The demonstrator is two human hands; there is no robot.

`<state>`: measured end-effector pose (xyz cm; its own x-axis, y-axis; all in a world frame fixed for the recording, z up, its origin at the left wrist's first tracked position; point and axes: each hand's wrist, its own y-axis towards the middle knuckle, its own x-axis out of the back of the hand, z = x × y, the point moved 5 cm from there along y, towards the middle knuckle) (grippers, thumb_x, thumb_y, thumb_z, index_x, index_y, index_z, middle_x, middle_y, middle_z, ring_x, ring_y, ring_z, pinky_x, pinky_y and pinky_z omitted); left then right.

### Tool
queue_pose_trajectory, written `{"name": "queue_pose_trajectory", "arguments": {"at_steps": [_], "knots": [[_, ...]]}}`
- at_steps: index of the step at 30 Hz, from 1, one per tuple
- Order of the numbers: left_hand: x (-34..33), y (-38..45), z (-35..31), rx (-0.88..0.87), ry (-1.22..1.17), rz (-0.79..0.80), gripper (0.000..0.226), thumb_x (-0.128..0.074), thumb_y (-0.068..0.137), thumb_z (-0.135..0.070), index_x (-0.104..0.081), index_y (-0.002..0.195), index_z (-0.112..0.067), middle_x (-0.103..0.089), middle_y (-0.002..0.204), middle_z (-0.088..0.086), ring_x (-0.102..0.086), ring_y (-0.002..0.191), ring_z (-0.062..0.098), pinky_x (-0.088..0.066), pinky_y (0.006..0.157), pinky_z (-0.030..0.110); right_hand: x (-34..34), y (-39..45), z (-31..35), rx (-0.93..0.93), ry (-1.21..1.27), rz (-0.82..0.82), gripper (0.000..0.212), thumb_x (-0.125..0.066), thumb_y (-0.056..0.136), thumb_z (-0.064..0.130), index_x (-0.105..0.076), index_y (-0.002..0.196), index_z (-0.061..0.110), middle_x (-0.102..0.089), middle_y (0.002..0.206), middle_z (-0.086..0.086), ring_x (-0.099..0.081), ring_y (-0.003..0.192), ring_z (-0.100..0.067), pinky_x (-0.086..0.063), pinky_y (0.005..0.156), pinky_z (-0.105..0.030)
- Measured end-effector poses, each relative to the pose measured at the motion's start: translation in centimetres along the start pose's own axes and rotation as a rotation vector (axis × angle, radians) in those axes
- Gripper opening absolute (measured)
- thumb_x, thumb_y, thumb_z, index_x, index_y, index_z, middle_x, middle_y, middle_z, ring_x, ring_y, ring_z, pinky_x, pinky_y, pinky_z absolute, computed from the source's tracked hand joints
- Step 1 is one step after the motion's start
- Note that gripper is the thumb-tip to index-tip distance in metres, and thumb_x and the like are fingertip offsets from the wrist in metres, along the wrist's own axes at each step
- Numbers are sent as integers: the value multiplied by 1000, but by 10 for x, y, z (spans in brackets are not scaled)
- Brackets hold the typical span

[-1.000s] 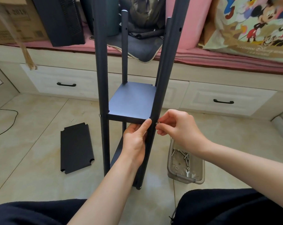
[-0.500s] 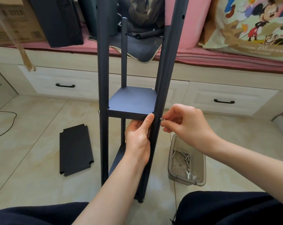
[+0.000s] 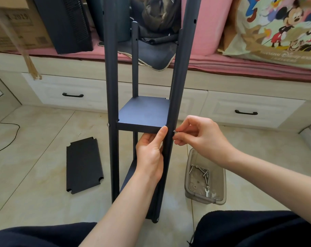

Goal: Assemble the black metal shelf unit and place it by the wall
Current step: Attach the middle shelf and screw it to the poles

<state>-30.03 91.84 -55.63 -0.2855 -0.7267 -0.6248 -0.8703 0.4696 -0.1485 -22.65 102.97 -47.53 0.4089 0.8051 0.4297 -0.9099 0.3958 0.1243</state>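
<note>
The black metal shelf unit stands upright on the tile floor in front of me, with round posts and a fitted middle shelf board. My left hand grips the right front post just below that board, thumb up against the board's edge. My right hand pinches a small silver screw at the hole on the outer side of the same post. A lower shelf board sits further down, mostly hidden by my left arm. A loose black shelf board lies flat on the floor to the left.
A clear plastic box with several screws and a small wrench sits on the floor at the right. White drawers and a pink-cushioned bench run behind. A black cable lies at far left. My knees fill the bottom edge.
The view has shifted slightly, so the shelf unit sits a little lower and further right. Both hands stay at the right front post, the right one still at the screw.
</note>
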Motion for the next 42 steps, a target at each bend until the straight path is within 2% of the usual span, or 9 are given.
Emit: {"name": "queue_pose_trajectory", "arguments": {"at_steps": [4, 9, 13, 17, 22, 26, 33, 38, 42], "knots": [[0, -1, 1, 1, -5, -13, 33, -72, 86, -18, -69, 113, 0, -76, 100, 10, -73, 93, 19, -58, 93, 36, -2, 2, -2, -43, 33, -19, 15, -77, 81, 1, -63, 83, 5, -74, 71, -9, -73, 65, -21, -59, 65, -26], [-2, -4, -2, 17, -1, -32, 40, -73, 85, -20, -68, 120, -2, -72, 117, 19, -72, 102, 25, -53, 102, 45, 3, 8, -3, -100, -25, 33, 35, -83, 79, 15, -60, 105, 15, -76, 76, -4, -73, 70, -19, -60, 69, -26], [-2, -8, -2, 38, 11, -24, 35, -72, 85, -22, -70, 117, -7, -74, 115, 15, -72, 105, 27, -55, 99, 43, 2, 14, -8, -207, 144, 156, 41, -80, 79, 9, -62, 115, 19, -74, 78, -5, -68, 67, -15, -55, 65, -21], [-3, -12, -1, 39, 15, 7, 30, -73, 82, -25, -72, 109, -13, -76, 108, 11, -74, 99, 24, -60, 88, 33, 2, 16, -10, -230, 139, 336, 64, -76, 83, 7, -51, 134, 36, -69, 80, -5, -65, 70, -18, -55, 70, -25], [1, -14, 3, 47, -13, -2, 28, -72, 88, -22, -71, 112, -9, -75, 109, 15, -74, 99, 24, -60, 81, 30, 2, 15, -9, -192, 126, 409, 60, -78, 81, 5, -55, 129, 33, -64, 79, -5, -67, 74, -20, -55, 71, -26], [-2, -15, 4, 44, -6, 28, 14, -74, 87, -24, -78, 100, -21, -75, 110, 17, -73, 101, 25, -57, 79, 25, 4, 16, -11, -172, 108, 401, 61, -80, 78, 7, -56, 128, 34, -65, 79, -6, -68, 75, -23, -56, 71, -28], [1, -15, 4, 65, 52, 53, 16, -71, 90, -33, -77, 102, -24, -75, 110, 10, -73, 97, 16, -56, 77, 25, 6, 18, -12, -156, 91, 390, 63, -84, 71, 17, -60, 126, 35, -66, 79, -7, -66, 76, -24, -58, 72, -32], [1, -17, 3, 69, 20, 59, 19, -71, 89, -33, -76, 103, -22, -75, 110, 9, -73, 95, 15, -56, 75, 23, 7, 21, -7, -90, 27, 370, 51, -85, 62, 26, -68, 109, 37, -65, 87, -12, -72, 81, -23, -59, 77, -36], [0, -16, 2, 66, 0, 37, 20, -72, 85, -36, -76, 100, -24, -75, 110, 7, -72, 98, 14, -58, 79, 29, 7, 21, -6, -58, -10, 393, 48, -84, 69, 21, -67, 111, 36, -64, 88, -11, -71, 81, -23, -60, 78, -37]]}}
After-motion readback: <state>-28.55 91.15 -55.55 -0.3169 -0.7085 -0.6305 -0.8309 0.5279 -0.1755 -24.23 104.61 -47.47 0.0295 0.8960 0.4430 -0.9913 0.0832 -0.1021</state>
